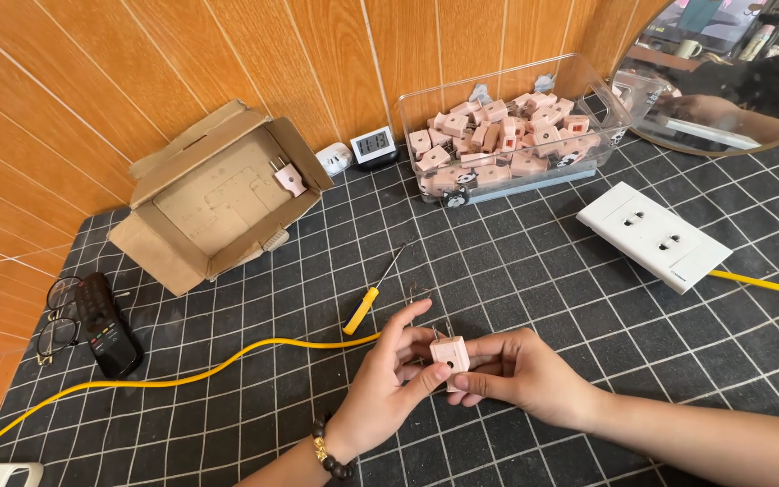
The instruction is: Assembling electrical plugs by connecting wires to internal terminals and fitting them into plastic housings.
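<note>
Home assembly bench: grid mat, bin of pink plugs, screwdriver, wood-panel wall.

Our hands work over open mat. Directly ahead, the screwdriver and the yellow cable cross the path to the left. Beyond them, the open cardboard box blocks the far left; the remote and glasses lie at the left edge. The clear bin closes the far centre. The white socket plate sits to the right, with free mat between it and us.
</note>
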